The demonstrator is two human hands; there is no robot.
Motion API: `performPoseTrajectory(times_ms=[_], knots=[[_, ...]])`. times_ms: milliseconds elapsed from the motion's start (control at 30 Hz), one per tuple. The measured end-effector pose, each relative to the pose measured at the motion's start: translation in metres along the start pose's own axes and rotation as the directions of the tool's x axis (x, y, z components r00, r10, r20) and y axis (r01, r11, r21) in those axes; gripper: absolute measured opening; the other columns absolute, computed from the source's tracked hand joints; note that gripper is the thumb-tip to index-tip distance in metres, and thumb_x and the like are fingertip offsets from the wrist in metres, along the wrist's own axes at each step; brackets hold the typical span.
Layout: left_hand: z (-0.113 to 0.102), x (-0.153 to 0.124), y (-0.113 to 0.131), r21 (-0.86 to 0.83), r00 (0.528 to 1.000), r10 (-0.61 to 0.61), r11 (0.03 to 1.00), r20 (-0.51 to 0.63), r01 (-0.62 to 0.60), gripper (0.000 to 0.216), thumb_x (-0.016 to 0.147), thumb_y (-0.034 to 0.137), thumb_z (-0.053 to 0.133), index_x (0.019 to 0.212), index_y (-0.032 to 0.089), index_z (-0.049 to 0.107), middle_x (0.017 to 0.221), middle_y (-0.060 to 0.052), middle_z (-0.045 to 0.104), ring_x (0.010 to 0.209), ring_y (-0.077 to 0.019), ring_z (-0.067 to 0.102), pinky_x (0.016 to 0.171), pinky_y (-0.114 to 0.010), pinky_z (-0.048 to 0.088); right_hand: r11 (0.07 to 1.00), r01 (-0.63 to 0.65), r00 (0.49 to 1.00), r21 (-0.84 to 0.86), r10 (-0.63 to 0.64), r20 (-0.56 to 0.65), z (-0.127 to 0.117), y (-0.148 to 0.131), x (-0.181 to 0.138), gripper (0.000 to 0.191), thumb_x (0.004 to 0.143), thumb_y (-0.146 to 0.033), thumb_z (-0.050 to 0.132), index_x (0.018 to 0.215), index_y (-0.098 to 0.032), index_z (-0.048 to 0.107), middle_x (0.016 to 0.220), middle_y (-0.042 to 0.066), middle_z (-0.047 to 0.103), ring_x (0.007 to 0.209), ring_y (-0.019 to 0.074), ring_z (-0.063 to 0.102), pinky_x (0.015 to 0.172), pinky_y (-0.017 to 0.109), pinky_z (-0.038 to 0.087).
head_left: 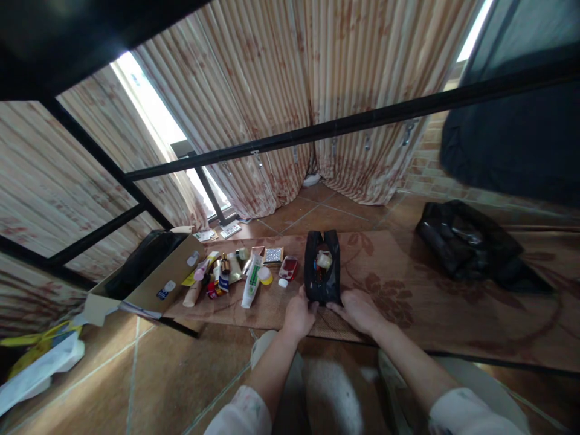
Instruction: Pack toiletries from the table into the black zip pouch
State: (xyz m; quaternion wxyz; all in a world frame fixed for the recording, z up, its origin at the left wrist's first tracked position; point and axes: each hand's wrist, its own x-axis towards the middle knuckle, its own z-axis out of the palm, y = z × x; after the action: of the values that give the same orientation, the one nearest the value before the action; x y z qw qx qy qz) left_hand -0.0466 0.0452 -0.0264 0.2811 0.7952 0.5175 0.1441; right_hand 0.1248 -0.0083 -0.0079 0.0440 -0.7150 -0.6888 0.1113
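A black toiletry pouch (334,284) lies unzipped in front of me on the low bench, its opening facing up. Inside it sits a small pale jar (324,260) among other small items that I cannot make out. My left hand (299,315) grips the pouch's near left corner, fingers curled against the fabric. At the near right corner my right hand (362,309) holds the pouch, thumb and fingers pressed to its end. Just left of the pouch are a red clear container (289,267) and a small white cap (283,282).
Left of these lie a white-and-green tube (251,284), a yellow-and-white jar (264,276), a glittery square case (273,255) and several bottles. A cardboard box (149,284) stands at the bench's left end. A shiny black bag (471,241) lies right. A black metal bar (344,125) crosses beyond the bench.
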Motion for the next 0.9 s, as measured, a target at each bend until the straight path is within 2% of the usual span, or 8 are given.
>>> performPoseTrajectory(times_ms=[100, 233, 300, 500, 667, 900], knots=[[-0.0007, -0.0005, -0.0009, 0.055, 1.0, -0.018, 0.998, -0.002, 0.018, 0.037, 0.082, 0.03, 0.059, 0.115, 0.015, 0.05, 0.087, -0.009, 0.071, 0.081, -0.0224, 0.068, 0.069, -0.028, 0.046, 0.999, 0.019, 1.0, 0.027, -0.019, -0.011, -0.0002, -0.0004, 0.0008, 0.059, 0.092, -0.061, 0.038, 0.078, -0.015, 0.072, 0.082, 0.017, 0.073, 0.083, 0.0268, 0.071, 0.067, 0.03, 0.046], [-0.0029, -0.0018, -0.0014, 0.097, 0.999, -0.042, 0.994, -0.01, 0.043, 0.047, 0.082, 0.052, 0.059, 0.111, 0.016, 0.052, 0.085, -0.009, 0.071, 0.077, -0.0225, 0.068, 0.062, -0.027, 0.044, 0.994, 0.068, 0.997, 0.08, -0.065, -0.04, -0.0034, -0.0006, 0.001, 0.062, 0.091, -0.067, 0.034, 0.079, -0.018, 0.071, 0.078, 0.012, 0.074, 0.078, 0.0242, 0.071, 0.064, 0.029, 0.043], [-0.0044, -0.0024, -0.0012, 0.129, 0.998, -0.058, 0.99, -0.017, 0.059, 0.05, 0.082, 0.057, 0.057, 0.11, 0.016, 0.054, 0.086, -0.01, 0.072, 0.079, -0.0232, 0.069, 0.062, -0.027, 0.044, 0.992, 0.077, 0.996, 0.099, -0.071, -0.059, -0.0054, -0.0009, 0.0004, 0.061, 0.09, -0.068, 0.034, 0.081, -0.02, 0.071, 0.076, 0.01, 0.074, 0.077, 0.0226, 0.071, 0.064, 0.028, 0.043], [-0.0075, -0.0038, 0.0022, 0.257, 0.996, -0.083, 0.962, -0.034, 0.089, 0.033, 0.089, 0.046, 0.052, 0.102, 0.017, 0.061, 0.091, -0.011, 0.073, 0.091, -0.0253, 0.07, 0.071, -0.028, 0.046, 0.99, 0.092, 0.993, 0.109, -0.084, -0.082, -0.0059, -0.0021, -0.0016, 0.061, 0.092, -0.066, 0.032, 0.08, -0.02, 0.07, 0.076, 0.009, 0.074, 0.079, 0.0221, 0.071, 0.064, 0.027, 0.041], [-0.0087, -0.0044, 0.0046, 0.312, 0.996, -0.091, 0.946, -0.018, 0.092, 0.035, 0.094, 0.045, 0.045, 0.101, 0.018, 0.065, 0.094, -0.012, 0.073, 0.094, -0.0244, 0.069, 0.074, -0.029, 0.046, 0.994, 0.071, 0.995, 0.088, -0.065, -0.07, -0.0054, -0.003, -0.0013, 0.061, 0.093, -0.063, 0.033, 0.078, -0.019, 0.071, 0.077, 0.011, 0.074, 0.079, 0.0216, 0.07, 0.065, 0.027, 0.041], [-0.0075, -0.0028, 0.0022, 0.303, 0.995, -0.102, 0.948, 0.002, 0.097, 0.037, 0.096, 0.042, 0.042, 0.103, 0.019, 0.069, 0.092, -0.011, 0.074, 0.092, -0.0217, 0.069, 0.074, -0.028, 0.044, 0.993, 0.07, 0.996, 0.091, -0.064, -0.066, -0.0032, -0.0047, 0.0001, 0.06, 0.097, -0.057, 0.031, 0.078, -0.018, 0.073, 0.082, 0.013, 0.074, 0.081, 0.022, 0.071, 0.063, 0.027, 0.04]])
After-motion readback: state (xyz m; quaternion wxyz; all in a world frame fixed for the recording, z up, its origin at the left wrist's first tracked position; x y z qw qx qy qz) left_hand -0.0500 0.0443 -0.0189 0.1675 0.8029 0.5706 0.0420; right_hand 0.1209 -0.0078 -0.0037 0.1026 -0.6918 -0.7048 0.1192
